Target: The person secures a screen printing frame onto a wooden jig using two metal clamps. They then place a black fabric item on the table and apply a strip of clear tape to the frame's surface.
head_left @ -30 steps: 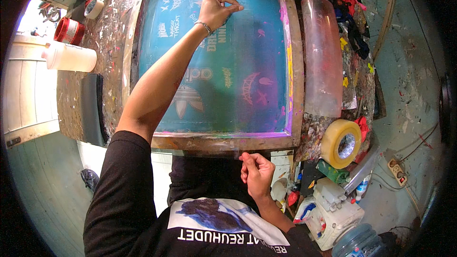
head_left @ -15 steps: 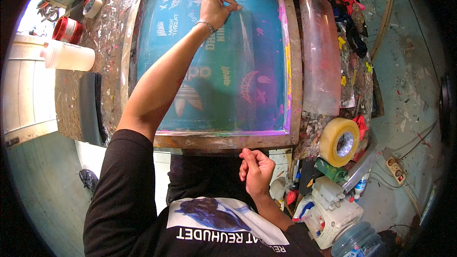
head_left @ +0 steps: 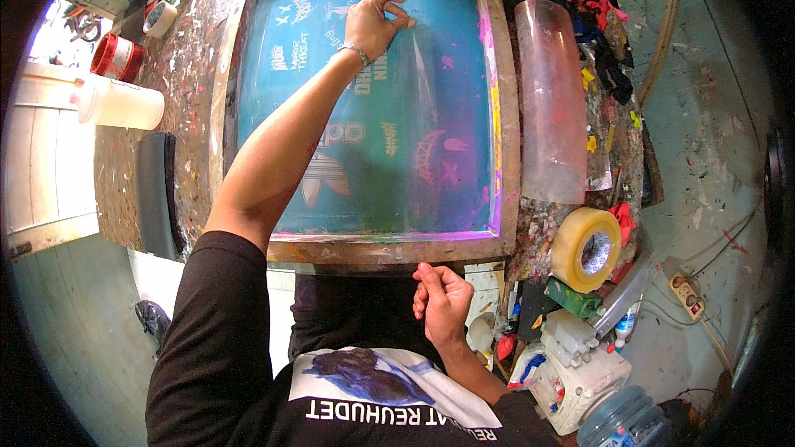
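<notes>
A wooden-framed printing screen [head_left: 389, 252] lies before me, its blue-green mesh [head_left: 464, 116] bearing pale lettering and drawings with pink-purple stains at the right. Over the mesh's far part, my left hand [head_left: 377, 26] is closed in a pinch, a bracelet at its wrist. Just off the near edge of the frame, my right hand [head_left: 445, 305] is closed too, thumb pressed to the curled fingers. Between the two pinches runs a faint see-through band, apparently a strip of clear tape [head_left: 426, 91]. Its ends are hidden by my fingers. Whether it touches the mesh I cannot tell.
Right of the screen lie a clear rolled sheet [head_left: 553, 108] and a big roll of clear tape [head_left: 586, 250]. A pale plastic bottle [head_left: 122, 103], a red tub [head_left: 118, 57] and a dark padded strip [head_left: 157, 194] sit left. A white machine [head_left: 581, 385] stands low right.
The left hand has come slightly toward me over the mesh, still pinched. The right hand keeps its closed pose by the frame's near edge. The whole view has shifted a little.
</notes>
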Action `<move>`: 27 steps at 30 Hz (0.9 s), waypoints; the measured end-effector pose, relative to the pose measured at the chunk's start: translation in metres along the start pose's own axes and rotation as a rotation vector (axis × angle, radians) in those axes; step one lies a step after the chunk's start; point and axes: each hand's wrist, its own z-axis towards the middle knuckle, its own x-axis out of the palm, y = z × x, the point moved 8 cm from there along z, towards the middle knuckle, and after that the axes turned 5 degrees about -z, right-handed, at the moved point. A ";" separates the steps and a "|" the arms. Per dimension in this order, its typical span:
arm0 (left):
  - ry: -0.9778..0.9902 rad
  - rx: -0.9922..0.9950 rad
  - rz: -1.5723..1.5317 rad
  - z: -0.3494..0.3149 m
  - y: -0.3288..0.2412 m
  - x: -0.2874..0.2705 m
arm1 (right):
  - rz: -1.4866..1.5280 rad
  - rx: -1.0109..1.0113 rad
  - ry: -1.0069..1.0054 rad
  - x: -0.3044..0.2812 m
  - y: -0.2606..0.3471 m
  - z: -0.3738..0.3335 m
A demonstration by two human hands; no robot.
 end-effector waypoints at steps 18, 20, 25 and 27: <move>0.201 0.343 0.578 -0.131 -0.055 0.005 | 0.028 -0.017 0.035 0.001 0.007 -0.003; 0.206 0.323 0.563 -0.123 -0.054 0.003 | 0.026 -0.010 0.046 0.002 0.010 -0.003; 0.188 0.205 0.658 -0.078 -0.027 -0.010 | 0.023 -0.016 0.081 0.007 0.014 -0.004; 0.212 0.173 0.695 -0.083 -0.022 -0.008 | 0.021 -0.025 0.081 0.007 0.015 -0.006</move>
